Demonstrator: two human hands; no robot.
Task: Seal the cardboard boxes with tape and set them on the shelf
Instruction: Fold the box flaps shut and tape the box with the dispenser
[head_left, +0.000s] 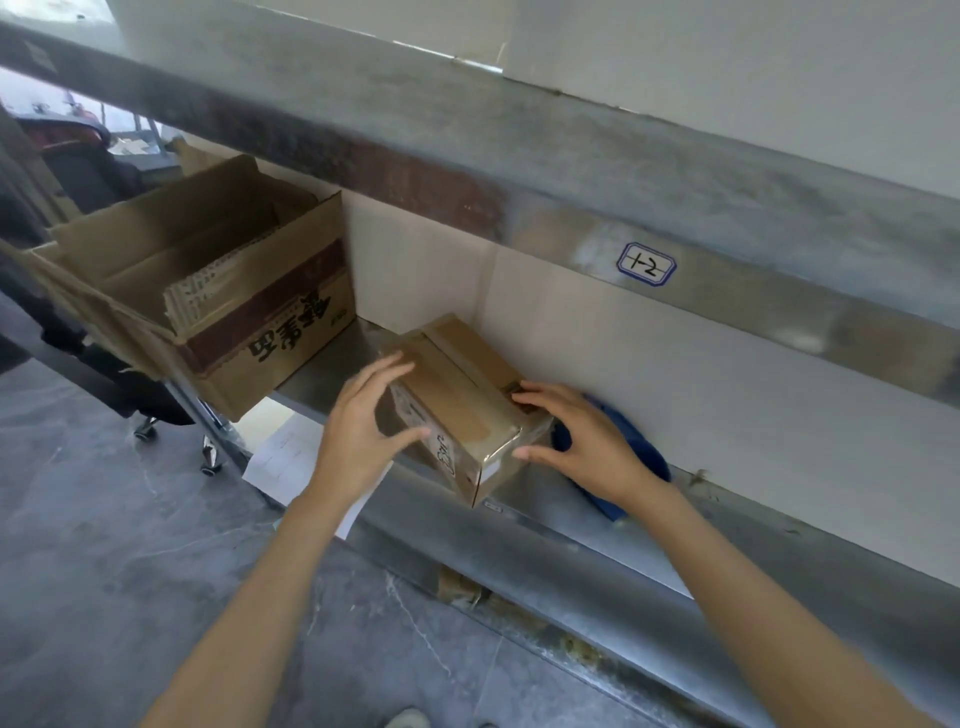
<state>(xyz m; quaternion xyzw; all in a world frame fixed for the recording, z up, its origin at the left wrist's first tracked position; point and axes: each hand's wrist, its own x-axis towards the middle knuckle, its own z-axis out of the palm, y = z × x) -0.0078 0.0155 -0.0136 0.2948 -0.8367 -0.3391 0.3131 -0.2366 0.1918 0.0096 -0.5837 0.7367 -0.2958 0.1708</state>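
A small brown cardboard box (462, 395), sealed along its top seam with tape, lies on the middle level of a metal shelf (597, 545). Its near corner juts out over the shelf's front edge. My left hand (363, 421) is at the box's left end, with spread fingers over the top and the thumb against the front face. My right hand (587, 436) is at the right end, fingertips touching the top edge and the thumb by the near corner. Both hands have nearly straight fingers.
A large open carton (270, 332) with folded cardboard inside sits on the same level to the left. A blue object (644, 452) lies just behind my right hand. The upper shelf (519, 171) carries a label (647, 265). White paper (291, 457) lies below, and a wheeled chair (78, 171) stands at the far left.
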